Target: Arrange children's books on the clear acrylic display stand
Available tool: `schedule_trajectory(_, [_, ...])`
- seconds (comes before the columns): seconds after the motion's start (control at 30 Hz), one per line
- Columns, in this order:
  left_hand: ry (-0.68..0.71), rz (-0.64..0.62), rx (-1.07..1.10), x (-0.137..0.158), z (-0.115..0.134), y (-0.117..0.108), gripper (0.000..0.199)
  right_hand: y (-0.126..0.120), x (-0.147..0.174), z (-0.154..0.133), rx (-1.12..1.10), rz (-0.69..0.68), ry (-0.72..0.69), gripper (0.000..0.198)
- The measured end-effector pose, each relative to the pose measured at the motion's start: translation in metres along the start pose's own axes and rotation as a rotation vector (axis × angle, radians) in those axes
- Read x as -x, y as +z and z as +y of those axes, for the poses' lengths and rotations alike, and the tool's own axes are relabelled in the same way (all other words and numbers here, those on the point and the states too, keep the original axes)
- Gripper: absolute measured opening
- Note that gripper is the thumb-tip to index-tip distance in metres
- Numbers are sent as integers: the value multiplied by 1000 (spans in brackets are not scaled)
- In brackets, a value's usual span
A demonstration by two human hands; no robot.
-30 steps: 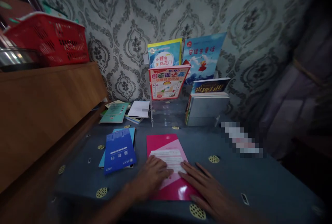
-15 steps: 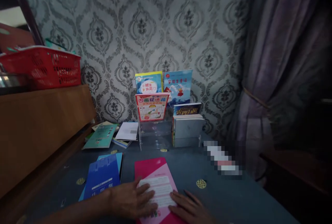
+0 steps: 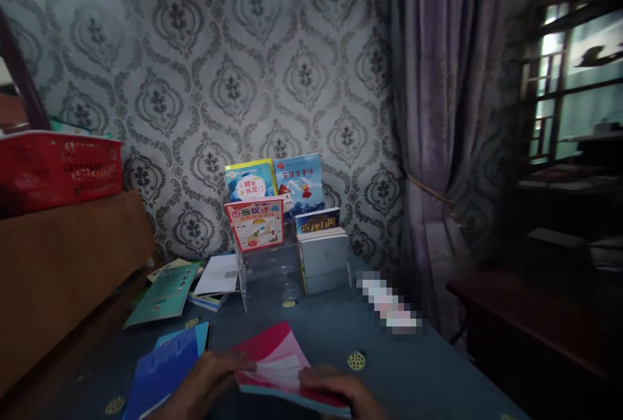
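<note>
A pink and magenta book with a pale panel on its cover lies at the near middle of the table, its near edge tilted up so that the page edges show. My left hand grips its left side, fingers on the cover. On the right side my right hand is closed round the near corner, fingers over the cover. Both thumbs are hidden. Just left of my left hand is a blue book on top of a lighter blue one.
Behind stands a clear rack with several upright books. Left of it lie a green book and a white one. A red basket sits on a brown ledge. A blurred-out item lies to the right.
My hands have gone from lying flat on the pink book to gripping its sides, and its near edge has risen. The view has turned right and up.
</note>
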State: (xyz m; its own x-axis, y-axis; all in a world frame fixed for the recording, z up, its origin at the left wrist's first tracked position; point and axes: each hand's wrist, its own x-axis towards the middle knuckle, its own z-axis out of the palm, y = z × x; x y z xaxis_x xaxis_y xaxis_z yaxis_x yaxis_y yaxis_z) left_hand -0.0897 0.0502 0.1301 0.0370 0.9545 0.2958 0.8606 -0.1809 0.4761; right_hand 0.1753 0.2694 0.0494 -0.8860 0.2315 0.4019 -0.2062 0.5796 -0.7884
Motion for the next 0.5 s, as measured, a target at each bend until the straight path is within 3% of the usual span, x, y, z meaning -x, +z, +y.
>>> schedule_trajectory(0.07, [-117, -13, 83, -11, 13, -10, 37, -3, -16, -15, -126, 66, 32, 54])
schedule_trajectory(0.17, [-272, -58, 138, -27, 24, -22, 45, -8, -41, -26, -220, 48, 9, 47])
schedule_trajectory(0.3, [-474, 31, 133, -41, 23, -31, 64, -11, -63, -26, -359, 44, 41, 59])
schedule_trajectory(0.4, [-506, 52, 165, -53, 26, -39, 69, -15, -67, -26, -406, 69, 51, 59])
schedule_trajectory(0.5, [-480, -34, 205, -68, 36, -48, 67, -22, -68, -28, -409, 99, 49, 54])
